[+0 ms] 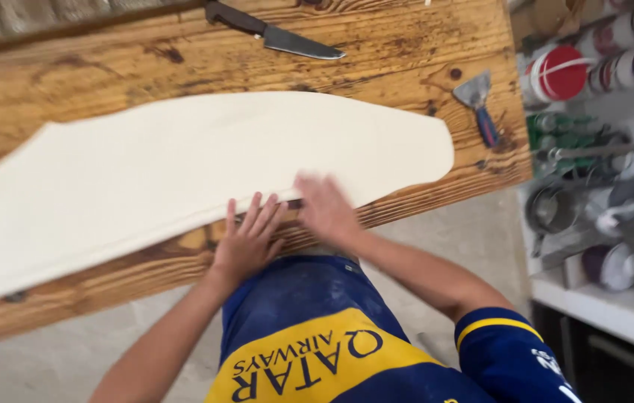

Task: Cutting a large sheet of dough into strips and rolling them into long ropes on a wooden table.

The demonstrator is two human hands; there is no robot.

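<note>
A large, pale cream sheet of rolled-out dough lies flat across the knotty, dark-grained wooden counter. Its long axis runs from the lower left of the frame up to a rounded end at the right centre. The surface looks smooth and matte, with a straight cut corner at the upper left.

The left hand rests flat at the dough's near edge, fingers spread and released, grasping nothing. The right hand, blurred, lies open on the same edge just beside it.

At the top centre lies a dark-handled steel knife. A blue-handled metal scraper lies at the upper right, well apart from the dough.
</note>
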